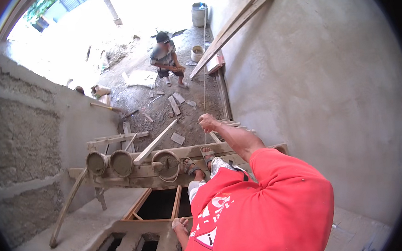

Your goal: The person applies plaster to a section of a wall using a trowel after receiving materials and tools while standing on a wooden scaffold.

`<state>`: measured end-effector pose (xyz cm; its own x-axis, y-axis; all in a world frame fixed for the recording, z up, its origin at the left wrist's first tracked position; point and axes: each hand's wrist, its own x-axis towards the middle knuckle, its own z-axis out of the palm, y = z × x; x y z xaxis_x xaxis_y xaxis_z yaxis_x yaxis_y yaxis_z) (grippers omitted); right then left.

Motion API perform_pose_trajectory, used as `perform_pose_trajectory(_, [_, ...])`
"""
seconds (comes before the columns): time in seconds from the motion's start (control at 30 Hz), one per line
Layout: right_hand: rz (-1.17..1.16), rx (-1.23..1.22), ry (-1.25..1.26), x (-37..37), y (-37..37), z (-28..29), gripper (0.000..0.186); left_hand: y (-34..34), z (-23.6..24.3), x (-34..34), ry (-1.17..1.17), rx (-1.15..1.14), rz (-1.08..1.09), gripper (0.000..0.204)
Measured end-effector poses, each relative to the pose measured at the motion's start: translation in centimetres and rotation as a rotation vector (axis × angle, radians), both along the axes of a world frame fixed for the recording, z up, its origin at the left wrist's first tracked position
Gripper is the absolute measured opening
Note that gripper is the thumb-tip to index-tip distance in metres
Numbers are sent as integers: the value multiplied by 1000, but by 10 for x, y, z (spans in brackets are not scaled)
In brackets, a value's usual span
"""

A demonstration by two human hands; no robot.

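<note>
My right hand [207,122] grips a thin rope [204,97] running from a pale bucket [201,20] far across the yard down past my feet. My left hand [179,224] rests by the lower edge of an orange-brown wooden window frame [150,193], fingers loosely bent and apart. My sandalled feet stand on a plank scaffold [138,179] beside three mortar buckets [122,164], the nearest with a tool in it. Below the window frame, concrete blocks [123,246] show dark hollows.
Below, a person [163,58] in a dark cap faces this way, hands together, near a small bucket [197,55] and scattered boards [176,107]. Long planks [232,34] lean against the right plastered wall [328,79]. A loose pole [67,209] slants at lower left beside the rough left wall [20,138].
</note>
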<state>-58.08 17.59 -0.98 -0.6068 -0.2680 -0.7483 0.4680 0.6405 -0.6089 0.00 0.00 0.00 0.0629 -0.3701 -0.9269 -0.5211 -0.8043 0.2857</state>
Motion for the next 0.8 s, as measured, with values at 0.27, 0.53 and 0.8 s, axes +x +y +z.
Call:
perform_pose_trajectory(0.27, [-173,8,-125,2,33,-10,34,-29,24,-45,-19,-93,-45,30])
perform_pose_trajectory(0.53, [-439,38,-169,-9,70,-40,27,-48,36,-44,-30,-83,-120,38])
perform_pose_trajectory(0.8, [-497,55,-146,-10,99,-84,32,-34,54,-42,-65,-76,-194,39])
